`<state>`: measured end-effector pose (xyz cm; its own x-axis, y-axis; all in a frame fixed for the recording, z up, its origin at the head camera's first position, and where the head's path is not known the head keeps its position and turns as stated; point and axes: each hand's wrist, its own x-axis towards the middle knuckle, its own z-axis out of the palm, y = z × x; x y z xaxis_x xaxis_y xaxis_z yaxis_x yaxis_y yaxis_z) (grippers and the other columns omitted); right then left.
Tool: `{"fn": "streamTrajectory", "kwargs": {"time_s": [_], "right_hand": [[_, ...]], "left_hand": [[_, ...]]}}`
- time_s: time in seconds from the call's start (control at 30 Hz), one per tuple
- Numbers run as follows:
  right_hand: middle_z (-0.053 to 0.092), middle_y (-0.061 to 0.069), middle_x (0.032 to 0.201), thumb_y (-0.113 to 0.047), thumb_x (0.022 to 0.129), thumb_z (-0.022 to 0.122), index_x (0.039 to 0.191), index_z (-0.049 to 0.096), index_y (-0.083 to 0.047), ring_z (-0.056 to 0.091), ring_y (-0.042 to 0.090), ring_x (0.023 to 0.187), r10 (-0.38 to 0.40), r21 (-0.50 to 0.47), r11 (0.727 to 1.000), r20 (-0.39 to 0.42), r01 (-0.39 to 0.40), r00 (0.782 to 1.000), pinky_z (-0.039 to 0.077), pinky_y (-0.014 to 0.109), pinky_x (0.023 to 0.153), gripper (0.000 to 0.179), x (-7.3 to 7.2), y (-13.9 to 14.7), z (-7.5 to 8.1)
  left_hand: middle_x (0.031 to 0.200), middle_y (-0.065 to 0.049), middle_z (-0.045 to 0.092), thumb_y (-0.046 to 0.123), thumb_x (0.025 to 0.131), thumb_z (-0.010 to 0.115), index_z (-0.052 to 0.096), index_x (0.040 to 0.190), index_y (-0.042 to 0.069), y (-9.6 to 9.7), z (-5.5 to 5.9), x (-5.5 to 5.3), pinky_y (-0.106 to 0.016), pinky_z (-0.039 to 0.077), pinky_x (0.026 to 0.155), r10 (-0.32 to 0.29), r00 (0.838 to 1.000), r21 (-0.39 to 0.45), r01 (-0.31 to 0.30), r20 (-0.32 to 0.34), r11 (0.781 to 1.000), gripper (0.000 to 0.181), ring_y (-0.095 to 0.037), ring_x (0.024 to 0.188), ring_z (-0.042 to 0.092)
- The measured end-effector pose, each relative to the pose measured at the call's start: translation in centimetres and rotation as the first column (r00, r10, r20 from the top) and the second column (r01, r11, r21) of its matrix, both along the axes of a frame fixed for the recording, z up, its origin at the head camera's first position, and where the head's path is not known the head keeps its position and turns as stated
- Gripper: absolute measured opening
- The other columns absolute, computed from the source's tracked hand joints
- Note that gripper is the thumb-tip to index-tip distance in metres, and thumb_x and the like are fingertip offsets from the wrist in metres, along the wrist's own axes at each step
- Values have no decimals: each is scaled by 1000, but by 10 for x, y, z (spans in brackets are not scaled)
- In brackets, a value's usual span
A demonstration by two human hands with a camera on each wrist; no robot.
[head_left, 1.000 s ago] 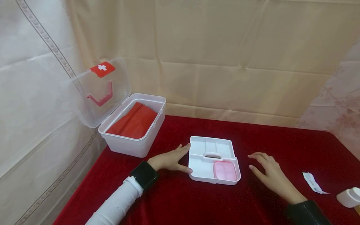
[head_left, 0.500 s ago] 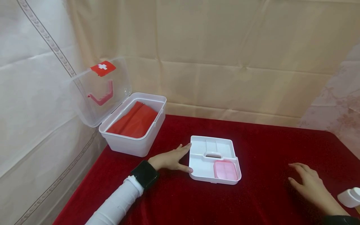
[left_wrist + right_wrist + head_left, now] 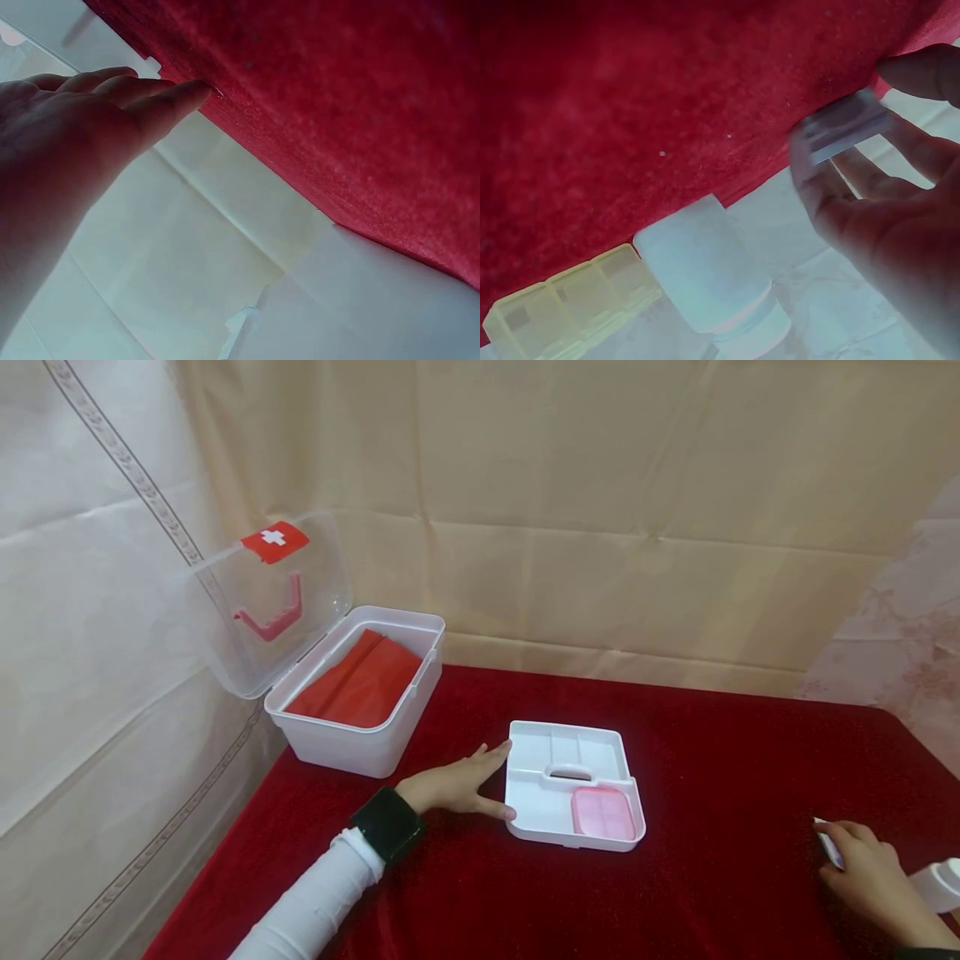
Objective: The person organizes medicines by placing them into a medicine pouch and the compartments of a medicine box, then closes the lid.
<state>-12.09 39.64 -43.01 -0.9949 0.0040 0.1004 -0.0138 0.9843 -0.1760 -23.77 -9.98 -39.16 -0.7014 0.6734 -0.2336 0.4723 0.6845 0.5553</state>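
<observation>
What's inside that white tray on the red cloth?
In the white tray, a pink case sits at the right end of the near compartment. The case covers the tray floor beneath it, and I can't tell whether anything is inside the case.

Head view downward; wrist views close; cloth (image 3: 712, 777) shared.

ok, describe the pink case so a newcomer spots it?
On the red tablecloth, right of the open first-aid box, find the white compartment tray. The translucent pink case sits in its near right corner, the only pink item there.
</observation>
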Motion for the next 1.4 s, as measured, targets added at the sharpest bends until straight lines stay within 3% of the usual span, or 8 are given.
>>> {"fn": "streamTrajectory", "kwargs": {"time_s": [0.33,0.47,0.67,0.87,1.03,1.17,1.4], "right_hand": [[42,44,101,-4,67,65,104,51,14,43,54,88,-20,41,999,41,18,999,32,59,71,43,3,3,-1],[46,41,95,0,62,64,98,55,13,46,54,86,-20,31,999,-23,21,1000,38,59,69,39,4,0,0],[56,30,75,1,66,64,82,60,11,54,49,71,-51,-14,999,-150,50,987,43,55,60,19,5,-8,8],[60,28,74,-3,72,64,89,57,18,57,40,65,-152,-40,988,-132,148,979,45,49,56,28,3,-16,19],[60,19,67,-2,73,62,86,61,12,57,33,60,-185,-76,982,-250,172,950,43,46,52,20,3,-28,26],[59,21,70,0,73,62,86,62,11,55,34,60,-171,-98,984,-333,146,927,42,44,52,17,-1,-43,32],[61,29,83,3,72,64,87,64,11,58,41,69,-72,-150,989,-447,5,892,42,39,52,17,-14,-77,38]], "left_hand": [[154,0,13,47,77,66,4,148,17,0,-1,0,-49,17,112,-2,1000,9,2,7,1000,99,-27,142,6],[154,0,13,48,77,65,4,148,17,-1,-2,-1,-48,17,112,-1,1000,6,1,8,1000,99,-27,142,6],[154,0,13,48,77,65,4,148,17,0,-2,-1,-49,18,112,1,1000,3,-1,15,1000,99,-27,142,7],[154,-1,14,48,78,65,4,148,16,0,-1,-1,-50,18,112,-1,1000,-1,1,13,1000,98,-28,142,8],[154,-1,13,48,78,65,4,148,16,0,-1,0,-50,18,112,2,1000,1,-3,17,1000,98,-28,142,7],[154,-1,14,48,78,65,4,148,16,0,-1,-1,-49,18,112,2,1000,3,-2,11,1000,98,-28,142,8],[154,0,13,49,78,65,3,148,18,0,-2,-1,-50,17,112,2,1000,-3,-2,12,1000,98,-28,142,7]]}}
